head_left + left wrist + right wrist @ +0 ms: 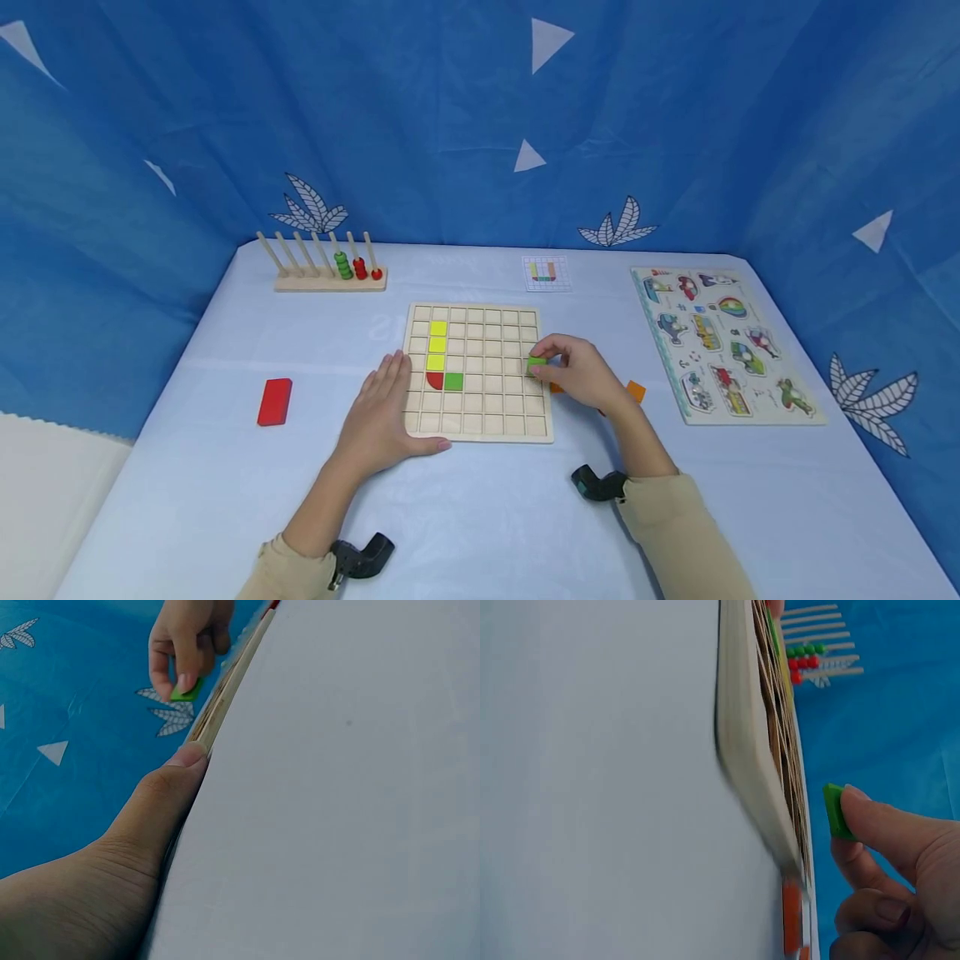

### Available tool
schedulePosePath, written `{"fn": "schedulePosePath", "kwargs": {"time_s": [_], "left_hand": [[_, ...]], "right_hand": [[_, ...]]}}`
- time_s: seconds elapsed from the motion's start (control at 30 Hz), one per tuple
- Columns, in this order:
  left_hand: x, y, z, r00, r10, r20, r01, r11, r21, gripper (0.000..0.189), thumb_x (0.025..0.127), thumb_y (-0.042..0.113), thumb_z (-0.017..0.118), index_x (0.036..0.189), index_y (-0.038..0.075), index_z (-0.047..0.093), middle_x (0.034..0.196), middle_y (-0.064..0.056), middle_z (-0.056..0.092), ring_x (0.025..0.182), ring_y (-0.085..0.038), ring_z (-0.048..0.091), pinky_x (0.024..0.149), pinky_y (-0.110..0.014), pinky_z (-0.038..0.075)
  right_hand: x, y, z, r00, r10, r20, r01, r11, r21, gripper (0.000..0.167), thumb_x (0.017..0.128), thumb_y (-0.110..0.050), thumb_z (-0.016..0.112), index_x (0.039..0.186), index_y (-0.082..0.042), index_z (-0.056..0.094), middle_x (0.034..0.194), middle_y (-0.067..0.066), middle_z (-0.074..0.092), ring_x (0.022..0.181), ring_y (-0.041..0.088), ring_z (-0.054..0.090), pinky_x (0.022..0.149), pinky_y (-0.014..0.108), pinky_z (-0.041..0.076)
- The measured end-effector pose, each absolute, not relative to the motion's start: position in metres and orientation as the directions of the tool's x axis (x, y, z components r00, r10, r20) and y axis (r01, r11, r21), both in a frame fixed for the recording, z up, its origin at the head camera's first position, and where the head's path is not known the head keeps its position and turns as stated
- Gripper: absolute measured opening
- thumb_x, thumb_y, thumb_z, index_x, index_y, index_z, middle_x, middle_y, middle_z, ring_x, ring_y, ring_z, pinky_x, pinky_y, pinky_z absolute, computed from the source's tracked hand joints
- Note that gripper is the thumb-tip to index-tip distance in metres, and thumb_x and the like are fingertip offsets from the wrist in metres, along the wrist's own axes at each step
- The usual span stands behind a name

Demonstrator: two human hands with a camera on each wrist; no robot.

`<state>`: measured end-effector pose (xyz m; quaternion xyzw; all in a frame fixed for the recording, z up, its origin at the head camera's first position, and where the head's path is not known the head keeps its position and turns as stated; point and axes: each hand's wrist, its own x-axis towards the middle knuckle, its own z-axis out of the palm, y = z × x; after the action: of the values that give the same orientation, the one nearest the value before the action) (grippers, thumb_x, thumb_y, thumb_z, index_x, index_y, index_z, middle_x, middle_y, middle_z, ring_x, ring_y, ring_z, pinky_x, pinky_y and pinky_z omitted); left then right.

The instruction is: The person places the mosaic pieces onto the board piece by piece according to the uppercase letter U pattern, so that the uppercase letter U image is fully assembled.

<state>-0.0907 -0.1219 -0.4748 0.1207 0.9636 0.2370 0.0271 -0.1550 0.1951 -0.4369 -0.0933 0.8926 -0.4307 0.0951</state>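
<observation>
A wooden grid board [486,408] lies in the middle of the table. On its left side stand three yellow squares [437,344] in a column, a red rounded piece [435,381] below them and a green square [453,382] beside the red. My left hand [381,421] rests along the board's left and front edges, its fingers straight and thumb at the front rim. Between thumb and fingertips my right hand [581,371] pinches another green square tile [834,811], held above the board's right edge. Orange pieces [636,391] lie by the right hand, partly hidden under it.
A pattern card [547,273] lies behind the board. At the back left stands a bead rack [330,284] with green and red beads. A red block [275,402] lies on the left, and a picture puzzle board [727,346] on the right. Blue cloth hangs behind.
</observation>
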Motion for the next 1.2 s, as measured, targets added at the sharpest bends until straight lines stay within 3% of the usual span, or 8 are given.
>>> {"fn": "schedulePosePath", "kwargs": {"time_s": [0.37,0.8,1.2], "left_hand": [[-0.091,-0.123,-0.476,-0.969,0.245,0.013,0.223,0.859,0.461,0.140,0.059,0.081,0.074,0.158,0.000,0.016,0.167,-0.015,0.014,0.156,-0.032,0.009,0.125,-0.053,0.015],[-0.091,-0.123,-0.475,-0.969,0.247,-0.014,0.215,0.868,0.449,0.139,0.061,0.081,0.073,0.158,0.001,0.015,0.167,-0.015,0.012,0.156,-0.031,0.007,0.125,-0.053,0.014],[-0.091,-0.122,-0.475,-0.970,0.244,0.008,0.222,0.865,0.450,0.138,0.061,0.081,0.073,0.158,0.000,0.016,0.167,-0.016,0.013,0.156,-0.032,0.009,0.124,-0.054,0.015]], "right_hand": [[-0.155,0.137,-0.440,-0.951,-0.300,-0.071,-0.128,0.594,-0.794,0.012,0.087,-0.019,0.077,0.097,-0.021,0.069,0.092,-0.004,0.067,0.086,0.017,0.058,0.077,0.033,0.049],[-0.152,0.111,-0.443,-0.942,-0.326,-0.078,-0.163,0.648,-0.744,0.013,0.085,-0.021,0.079,0.094,-0.023,0.069,0.089,-0.008,0.066,0.076,0.015,0.056,0.070,0.030,0.047],[-0.154,0.111,-0.446,-0.945,-0.323,-0.047,-0.197,0.680,-0.707,0.014,0.085,-0.025,0.080,0.096,-0.022,0.072,0.096,-0.009,0.064,0.087,0.012,0.056,0.078,0.029,0.048]]}}
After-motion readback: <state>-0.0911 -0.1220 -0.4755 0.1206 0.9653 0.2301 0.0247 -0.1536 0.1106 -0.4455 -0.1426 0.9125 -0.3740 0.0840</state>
